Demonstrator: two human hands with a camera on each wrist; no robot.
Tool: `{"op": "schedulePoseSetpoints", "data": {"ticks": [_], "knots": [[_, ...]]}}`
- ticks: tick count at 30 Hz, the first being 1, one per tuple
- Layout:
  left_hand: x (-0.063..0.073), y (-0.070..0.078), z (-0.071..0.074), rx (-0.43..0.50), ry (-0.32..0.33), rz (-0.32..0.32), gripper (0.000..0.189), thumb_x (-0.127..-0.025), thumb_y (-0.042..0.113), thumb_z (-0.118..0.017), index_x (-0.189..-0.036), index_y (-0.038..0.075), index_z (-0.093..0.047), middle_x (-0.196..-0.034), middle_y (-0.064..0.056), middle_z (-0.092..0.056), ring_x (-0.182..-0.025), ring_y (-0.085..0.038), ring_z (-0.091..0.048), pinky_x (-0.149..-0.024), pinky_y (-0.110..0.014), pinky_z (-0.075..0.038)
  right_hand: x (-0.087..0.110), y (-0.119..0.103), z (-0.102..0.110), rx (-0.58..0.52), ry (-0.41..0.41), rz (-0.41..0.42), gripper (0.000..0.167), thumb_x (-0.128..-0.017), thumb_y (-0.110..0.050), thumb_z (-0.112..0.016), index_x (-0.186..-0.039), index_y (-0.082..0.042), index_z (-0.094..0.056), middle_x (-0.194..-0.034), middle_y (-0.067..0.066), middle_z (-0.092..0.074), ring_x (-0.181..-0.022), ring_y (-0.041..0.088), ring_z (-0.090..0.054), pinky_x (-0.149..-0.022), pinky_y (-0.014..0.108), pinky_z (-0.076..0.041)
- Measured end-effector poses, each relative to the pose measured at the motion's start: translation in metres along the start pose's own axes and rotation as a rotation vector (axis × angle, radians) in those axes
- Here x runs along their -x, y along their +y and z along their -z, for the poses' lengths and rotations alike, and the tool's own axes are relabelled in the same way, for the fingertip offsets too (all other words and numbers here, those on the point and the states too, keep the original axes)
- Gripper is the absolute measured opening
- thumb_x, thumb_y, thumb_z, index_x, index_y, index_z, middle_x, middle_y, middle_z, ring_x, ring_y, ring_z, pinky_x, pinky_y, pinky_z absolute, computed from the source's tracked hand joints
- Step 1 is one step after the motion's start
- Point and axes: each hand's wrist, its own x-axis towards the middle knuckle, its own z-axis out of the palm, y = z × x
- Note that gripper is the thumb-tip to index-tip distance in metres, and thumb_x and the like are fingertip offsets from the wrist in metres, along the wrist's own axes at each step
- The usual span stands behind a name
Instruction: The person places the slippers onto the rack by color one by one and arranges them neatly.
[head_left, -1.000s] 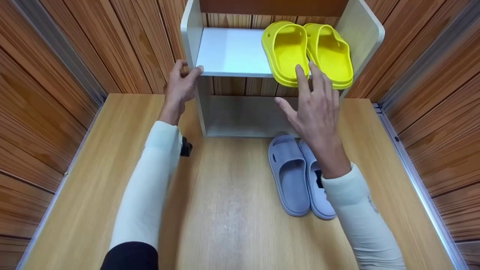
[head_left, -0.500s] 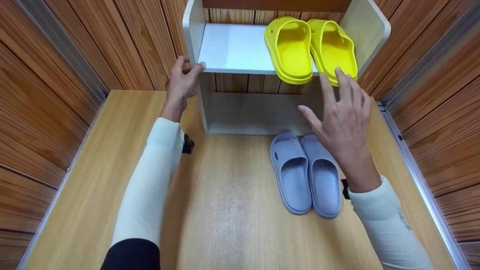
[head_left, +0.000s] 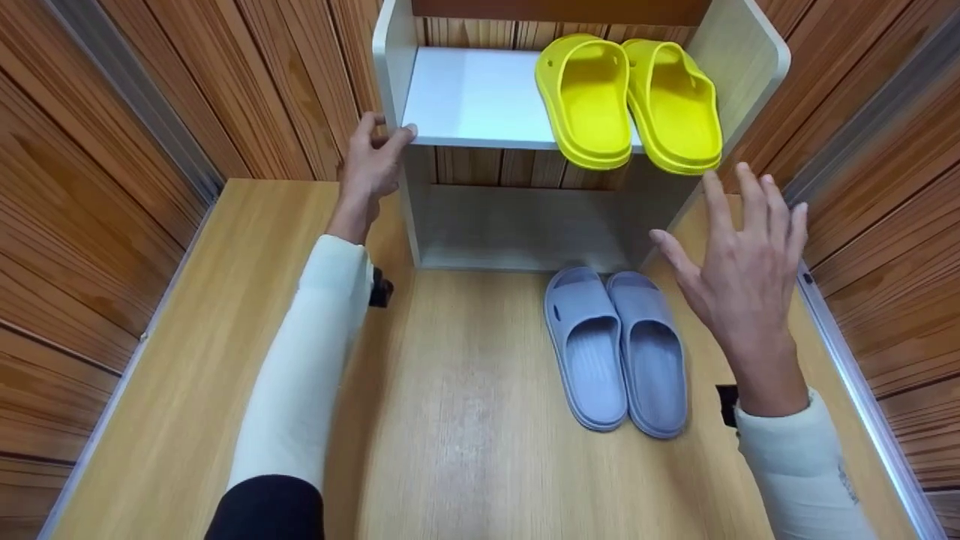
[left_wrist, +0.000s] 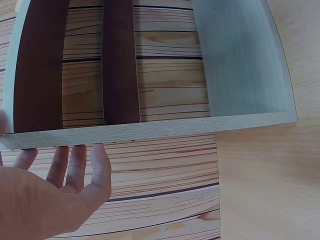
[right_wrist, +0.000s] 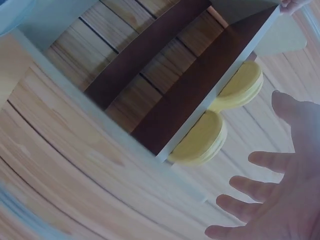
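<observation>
My left hand (head_left: 370,161) grips the left side panel of a pale wooden shoe rack (head_left: 395,67). Its thumb lies at the front corner of the white shelf, while the fingertips press the panel's outer face in the left wrist view. A pair of yellow clogs (head_left: 598,105) sits on the shelf's right half, heels jutting past the front edge. Fingers spread and holding nothing, my right hand (head_left: 750,277) is in the air to the right, below the right clog. On the floor before the rack, a pair of grey slides (head_left: 596,367) lies side by side, toes toward it.
The rack's lower compartment (head_left: 517,225) is above the wood-look floor (head_left: 465,405). Plank walls (head_left: 97,187) rise behind and on both sides, with metal rails (head_left: 862,390) along the floor's edges. A brown board (head_left: 562,9) crosses the rack's back.
My right hand has moved from in front of the yellow clogs to the right and down, uncovering both clogs and the right slide. My left hand keeps its grip on the rack.
</observation>
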Motion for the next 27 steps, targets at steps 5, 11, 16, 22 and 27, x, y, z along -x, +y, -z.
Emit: {"op": "schedulePoseSetpoints", "data": {"ticks": [5, 11, 16, 22, 27], "knots": [[0.000, 0.000, 0.002, -0.008, 0.005, 0.032, 0.043, -0.100, 0.038, -0.063, -0.136, 0.019, -0.049, -0.117, -0.009, -0.051, -0.076, -0.013, -0.046, -0.058, -0.022, -0.039, 0.008, 0.018, 0.005, -0.021, -0.050, -0.115, 0.077, -0.095, -0.049, -0.066, -0.154, -0.007, -0.040, -0.161, 0.021, -0.028, -0.148, 0.044, -0.022, -0.117, 0.064, -0.001], [-0.001, 0.002, 0.001, -0.007, 0.001, 0.035, 0.043, -0.100, 0.038, -0.063, -0.136, 0.019, -0.048, -0.117, -0.008, -0.052, -0.075, -0.013, -0.046, -0.058, -0.022, -0.039, 0.034, 0.036, 0.007, -0.110, -0.023, -0.298, 0.076, -0.096, -0.045, -0.064, -0.157, -0.011, -0.036, -0.164, 0.018, -0.025, -0.149, 0.041, -0.021, -0.117, 0.065, -0.007], [-0.001, 0.002, -0.002, -0.021, 0.001, 0.053, 0.044, -0.100, 0.039, -0.063, -0.137, 0.020, -0.048, -0.122, -0.007, -0.051, -0.085, -0.015, -0.049, -0.062, -0.024, -0.042, 0.056, 0.043, 0.001, -0.169, -0.028, -0.440, 0.076, -0.097, -0.040, -0.065, -0.159, -0.011, -0.031, -0.165, 0.017, -0.023, -0.150, 0.040, -0.019, -0.116, 0.066, -0.010], [0.000, 0.001, -0.003, -0.034, 0.008, 0.038, 0.044, -0.100, 0.040, -0.062, -0.137, 0.020, -0.049, -0.121, -0.006, -0.052, -0.093, -0.016, -0.049, -0.066, -0.026, -0.044, 0.068, 0.043, -0.006, -0.220, -0.027, -0.503, 0.078, -0.097, -0.038, -0.066, -0.160, -0.013, -0.029, -0.165, 0.016, -0.021, -0.151, 0.038, -0.018, -0.117, 0.064, -0.010], [0.001, 0.001, 0.000, -0.015, 0.003, 0.009, 0.041, -0.100, 0.038, -0.062, -0.134, 0.018, -0.050, -0.110, -0.006, -0.053, -0.076, -0.013, -0.046, -0.057, -0.021, -0.037, 0.075, 0.041, -0.014, -0.261, -0.066, -0.558, 0.081, -0.096, -0.040, -0.066, -0.162, -0.017, -0.025, -0.167, 0.013, -0.016, -0.153, 0.036, -0.014, -0.116, 0.066, -0.011]]}}
